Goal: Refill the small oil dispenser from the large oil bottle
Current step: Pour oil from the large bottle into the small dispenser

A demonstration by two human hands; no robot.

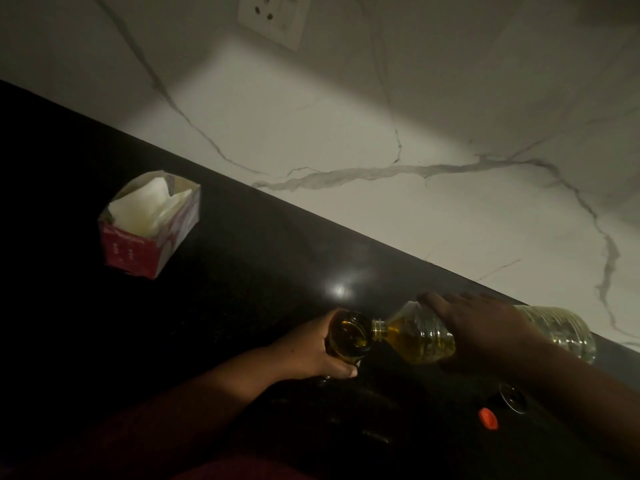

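My right hand [485,327] grips the large clear oil bottle [426,337], tipped almost flat with its uncapped neck pointing left. Yellow oil pools in the bottle's lower side near the neck. The neck meets the open mouth of the small dark glass dispenser [349,336], which stands on the black counter [242,289]. My left hand [311,351] wraps round the dispenser from the left, holding it upright. The dispenser's inside looks amber with oil.
An orange bottle cap [488,418] and a dark dispenser top [512,398] lie on the counter under my right forearm. A red open box of white tissues [149,223] stands at the left. A marble backsplash with a wall socket [273,19] rises behind.
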